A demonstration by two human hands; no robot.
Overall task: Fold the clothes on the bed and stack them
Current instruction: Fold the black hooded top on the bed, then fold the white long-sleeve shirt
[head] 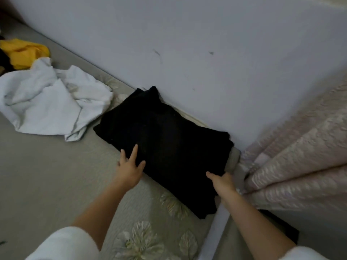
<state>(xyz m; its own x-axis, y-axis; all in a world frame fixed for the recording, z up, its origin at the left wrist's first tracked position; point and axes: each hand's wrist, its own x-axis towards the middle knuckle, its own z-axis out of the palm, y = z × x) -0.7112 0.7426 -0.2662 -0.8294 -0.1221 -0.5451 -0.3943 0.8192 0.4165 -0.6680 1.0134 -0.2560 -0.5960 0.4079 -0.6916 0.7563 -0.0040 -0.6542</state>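
Note:
A folded black garment (165, 139) lies on the bed (47, 175) against the wall, on top of a stack whose grey lower layer (232, 160) shows at its right end. My left hand (130, 167) rests flat on the garment's near left edge with fingers spread. At the garment's near right corner, my right hand (222, 182) touches the black fabric; its thumb lies on top and the fingers are hidden behind the edge. A crumpled white garment (50, 102) lies unfolded to the left, and a yellow garment (22, 53) lies beyond it.
The grey-blue wall (206, 44) runs diagonally behind the stack. A pale patterned curtain (300, 147) hangs at the right, close to my right hand. The bed sheet carries a leaf print (139, 239) near my arms. Dark cloth (4, 61) sits beside the yellow garment.

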